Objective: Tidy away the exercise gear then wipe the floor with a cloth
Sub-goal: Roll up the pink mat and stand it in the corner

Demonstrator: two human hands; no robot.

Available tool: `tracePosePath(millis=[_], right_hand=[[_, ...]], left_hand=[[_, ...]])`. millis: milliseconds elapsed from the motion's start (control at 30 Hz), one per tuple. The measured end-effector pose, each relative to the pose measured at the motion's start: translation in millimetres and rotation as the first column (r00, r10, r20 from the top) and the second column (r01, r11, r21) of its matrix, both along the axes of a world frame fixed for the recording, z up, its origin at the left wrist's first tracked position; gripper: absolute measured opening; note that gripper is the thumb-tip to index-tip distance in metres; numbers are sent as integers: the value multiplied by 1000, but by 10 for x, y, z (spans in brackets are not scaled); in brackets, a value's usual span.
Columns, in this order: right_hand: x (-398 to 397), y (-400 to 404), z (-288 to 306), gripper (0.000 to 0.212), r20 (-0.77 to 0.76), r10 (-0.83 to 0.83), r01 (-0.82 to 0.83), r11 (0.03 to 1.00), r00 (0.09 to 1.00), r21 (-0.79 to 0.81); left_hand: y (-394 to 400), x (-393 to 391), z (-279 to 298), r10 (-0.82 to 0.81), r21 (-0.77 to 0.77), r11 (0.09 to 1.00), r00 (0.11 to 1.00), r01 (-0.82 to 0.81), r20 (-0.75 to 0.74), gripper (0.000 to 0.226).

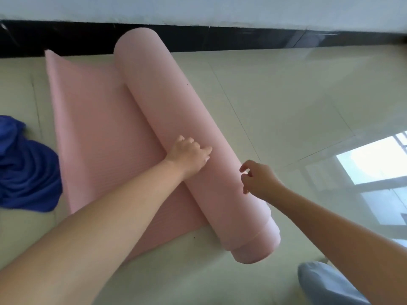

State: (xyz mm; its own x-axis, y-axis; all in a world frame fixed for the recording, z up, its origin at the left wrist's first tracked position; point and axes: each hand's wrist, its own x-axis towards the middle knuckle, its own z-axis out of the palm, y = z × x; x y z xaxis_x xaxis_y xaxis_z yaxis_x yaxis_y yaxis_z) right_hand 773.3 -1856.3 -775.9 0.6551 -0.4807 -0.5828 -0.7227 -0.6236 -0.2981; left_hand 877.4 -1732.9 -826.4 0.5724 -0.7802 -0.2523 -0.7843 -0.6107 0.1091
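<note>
A pink exercise mat (167,102) lies on the pale tiled floor, mostly rolled into a thick tube that runs from the far wall toward me. Its flat unrolled part (92,133) spreads to the left of the roll. My left hand (189,156) rests palm down on the roll's left side, fingers spread over it. Just beside the roll's right side hovers my right hand (256,179), fingers curled and apart, holding nothing. A crumpled blue cloth (24,170) lies on the floor left of the mat.
A black skirting strip (242,38) runs along the white wall at the far end. Glossy floor tiles (308,106) stretch to the right, reflecting a window. A pale blue covered foot or knee (323,282) shows at the bottom right.
</note>
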Motion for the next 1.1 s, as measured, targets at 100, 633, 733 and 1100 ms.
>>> tracePosePath(millis=[100, 633, 733, 1100], right_hand=[[360, 140, -14, 34, -19, 93, -95, 975, 995, -200], [1067, 764, -425, 42, 245, 156, -185, 978, 957, 100], [1225, 937, -422, 34, 334, 98, -156, 976, 937, 152], [1869, 1606, -526, 62, 165, 209, -244, 942, 964, 229]], left_hand=[[243, -14, 35, -42, 4, 999, 997, 41, 67, 37], [1737, 262, -332, 878, -153, 437, 457, -886, -141, 59], [1915, 388, -364, 891, -68, 94, 114, -993, -439, 75], [2096, 658, -458, 370, 178, -170, -230, -969, -900, 88]])
